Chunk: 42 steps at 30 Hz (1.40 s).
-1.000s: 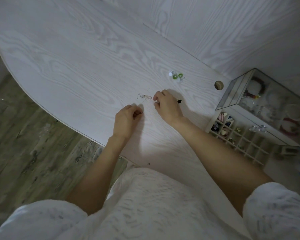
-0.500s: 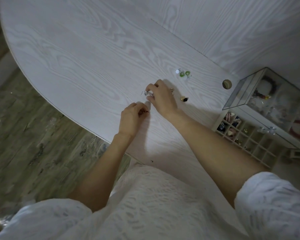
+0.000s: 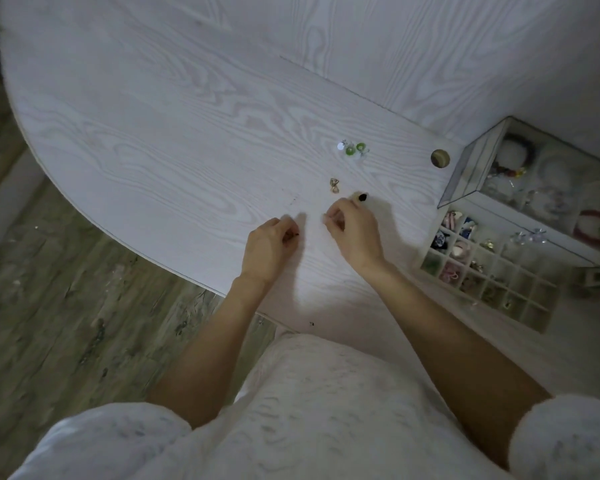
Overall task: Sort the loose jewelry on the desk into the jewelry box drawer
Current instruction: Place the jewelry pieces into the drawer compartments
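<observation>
The right hand (image 3: 352, 233) hovers near the table's front edge with fingers curled and thumb meeting fingertips, as if pinching something too small to make out; whether it holds a piece I cannot tell. The left hand (image 3: 267, 247), just beside it, has its fingers curled round a tiny dark item that shows at the fingertips.

The pale wood-grain table (image 3: 153, 140) carries everything. At its right edge stands the glass-topped jewelry box (image 3: 534, 174), and its white gridded drawer (image 3: 492, 271) is pulled open toward the front edge, many compartments already filled with small pieces and several apparently bare.

Loose pieces left on the table: a cluster of green and clear bead earrings (image 3: 353, 149) toward the back edge, a small gold bow-shaped piece (image 3: 334, 186) nearer the hands, and a black-tipped piece (image 3: 361, 196) touching the right hand's knuckles.

I judge the sorting well along, with these few pieces and whatever the hands hold remaining.
</observation>
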{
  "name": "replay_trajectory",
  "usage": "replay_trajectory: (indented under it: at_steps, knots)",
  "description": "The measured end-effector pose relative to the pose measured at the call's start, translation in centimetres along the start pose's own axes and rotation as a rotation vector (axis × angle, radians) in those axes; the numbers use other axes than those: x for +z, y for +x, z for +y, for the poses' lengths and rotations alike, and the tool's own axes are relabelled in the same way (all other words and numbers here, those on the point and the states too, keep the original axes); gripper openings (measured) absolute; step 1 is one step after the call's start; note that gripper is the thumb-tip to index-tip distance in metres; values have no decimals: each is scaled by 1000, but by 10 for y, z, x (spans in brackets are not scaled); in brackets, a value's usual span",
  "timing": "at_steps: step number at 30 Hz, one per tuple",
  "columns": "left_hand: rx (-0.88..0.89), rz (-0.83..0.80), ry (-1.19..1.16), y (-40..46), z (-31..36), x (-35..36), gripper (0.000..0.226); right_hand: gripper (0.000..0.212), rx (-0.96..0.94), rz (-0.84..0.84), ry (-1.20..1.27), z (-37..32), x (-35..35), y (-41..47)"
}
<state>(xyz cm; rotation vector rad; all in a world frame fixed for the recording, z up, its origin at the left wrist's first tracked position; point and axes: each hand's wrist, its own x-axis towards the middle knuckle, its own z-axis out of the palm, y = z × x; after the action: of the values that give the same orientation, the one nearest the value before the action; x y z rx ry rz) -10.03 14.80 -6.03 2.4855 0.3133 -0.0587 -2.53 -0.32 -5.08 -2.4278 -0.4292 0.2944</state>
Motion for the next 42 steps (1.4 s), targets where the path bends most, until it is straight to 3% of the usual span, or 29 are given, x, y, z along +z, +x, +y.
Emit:
replay_trajectory:
  at_steps: [8, 17, 25, 33, 42]
  knots:
    - [58, -101, -54, -6, 29, 16, 4, 6, 194, 108, 164, 47, -67, -104]
    - [269, -270, -174, -15, 123, 68, 7, 5, 495, 565, 122, 130, -143, -187]
    - [272, -249, -152, -22, 160, 92, 8, 7, 510, 556, 120, 174, -172, -158]
    - [320, -263, -125, -21, 170, 99, 12, 13, 525, 392, 2, 192, -163, -130]
    - [345, -268, -205, -17, 193, 96, 9, 18, 514, 540, -145, 195, -155, -173]
